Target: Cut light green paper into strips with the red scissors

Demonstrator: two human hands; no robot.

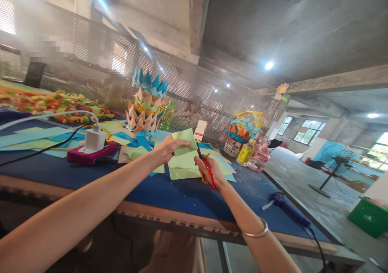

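Containers first: a clear plastic bottle w/ yellow label and yellow liquid [245, 153] stands upright at the far right of the blue-topped work table [169, 192], touching or just beside a clear pinkish lidded jar [259, 155]; jar's contents can't be made out. Behind them a small woven basket [232, 147] carries a folded-paper ornament in orange, teal and yellow [244, 127]. A green plastic bottle [167, 115] stands further back by the perforated metal screen [194, 83], just right of a tall stacked paper crown model w/ blue spikes on top [147, 103]. The sheet of pale green paper [183, 153] is held up above the table's middle, over a loose pile of green, yellow and blue sheets; it looks flat, matte, lightly bent at the top edge. Left hand [166, 147] pinches its upper left part, thumb on top, fingers underneath. Right hand [209, 172] is closed round the red handles of a pair of scissors [206, 166], dark blades pointing up at the sheet's right edge; whether blades are parted can't be told. A thin metal bangle [256, 230] sits on the right wrist. Left side of table: a white charger plugged into a magenta power strip [92, 147], black cable running off left. Near the front right edge lies a blue glue gun [286, 206] w/ black cord.
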